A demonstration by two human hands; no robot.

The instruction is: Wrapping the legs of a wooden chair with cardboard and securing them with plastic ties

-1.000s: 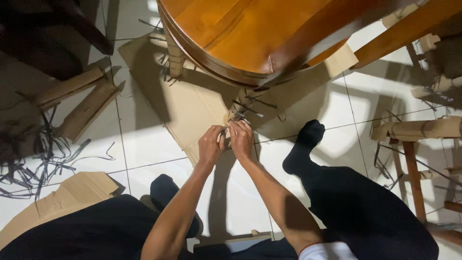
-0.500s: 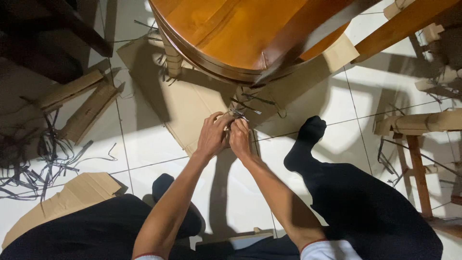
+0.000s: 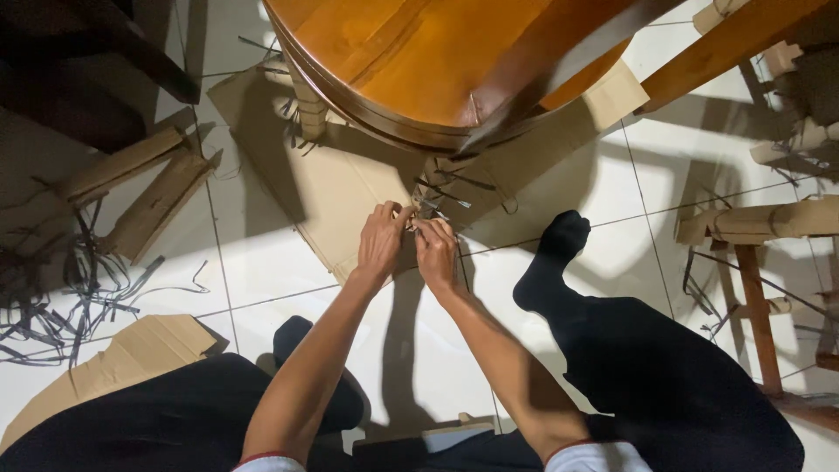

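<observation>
Bare floor tile (image 3: 262, 271) lies at nine o'clock; our left hand (image 3: 380, 243) and right hand (image 3: 435, 252) pinch the dark strap (image 3: 430, 210) on the wrapped table leg (image 3: 444, 183)

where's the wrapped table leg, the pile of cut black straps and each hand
wrapped table leg (image 3: 440, 188), head view, on its cardboard wrap.
pile of cut black straps (image 3: 61, 293), head view, mid tangle.
left hand (image 3: 380, 240), head view, back of hand.
right hand (image 3: 435, 249), head view, back of hand.

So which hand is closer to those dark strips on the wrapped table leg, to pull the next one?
Probably the right hand: its fingertips sit right under the dark strips on the cardboard-wrapped leg. The left hand is beside it, a little further left over the flat cardboard.
</observation>
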